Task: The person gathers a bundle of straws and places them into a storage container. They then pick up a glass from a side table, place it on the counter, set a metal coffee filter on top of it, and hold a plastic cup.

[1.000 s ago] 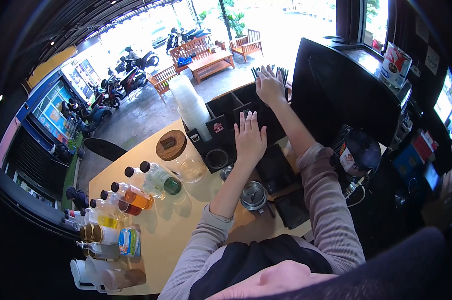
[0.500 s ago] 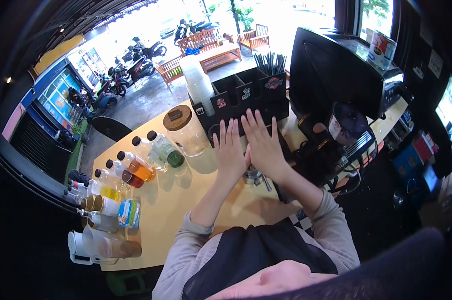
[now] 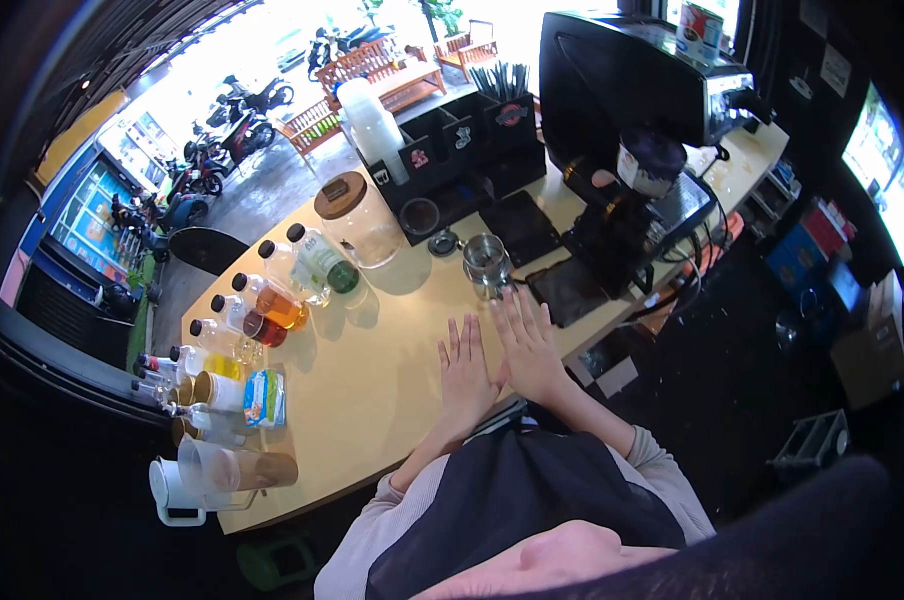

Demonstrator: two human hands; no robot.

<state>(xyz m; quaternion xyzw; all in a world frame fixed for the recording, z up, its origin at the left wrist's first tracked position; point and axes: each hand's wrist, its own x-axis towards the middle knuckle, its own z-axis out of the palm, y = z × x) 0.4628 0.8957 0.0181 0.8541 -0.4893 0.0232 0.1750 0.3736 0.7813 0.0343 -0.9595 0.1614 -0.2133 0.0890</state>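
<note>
My left hand (image 3: 467, 372) is open, fingers stretched out and apart, above the near part of the wooden counter (image 3: 392, 400). Beside it my right hand (image 3: 528, 350) is open too, its fingers spread; the two hands meet or nearly meet at the thumbs. Neither one holds anything. Just past my right fingertips stands a clear glass or metal cup (image 3: 487, 262). A small round dark piece (image 3: 443, 243) lies left of the cup. Black mats (image 3: 522, 228) lie beyond and to the right of it.
Bottles of coloured liquid (image 3: 275, 302), a wood-lidded glass jar (image 3: 367, 225) and a pack of wipes (image 3: 265, 398) line the left side. Pitchers (image 3: 257, 470) stand near the left corner. At the back are a black organizer (image 3: 452, 150) with cups and straws, and an espresso machine (image 3: 612, 90).
Both hands have drawn back toward my body and lower, staying open. The cup and mats they partly covered now show. The camera view has shifted as well.
</note>
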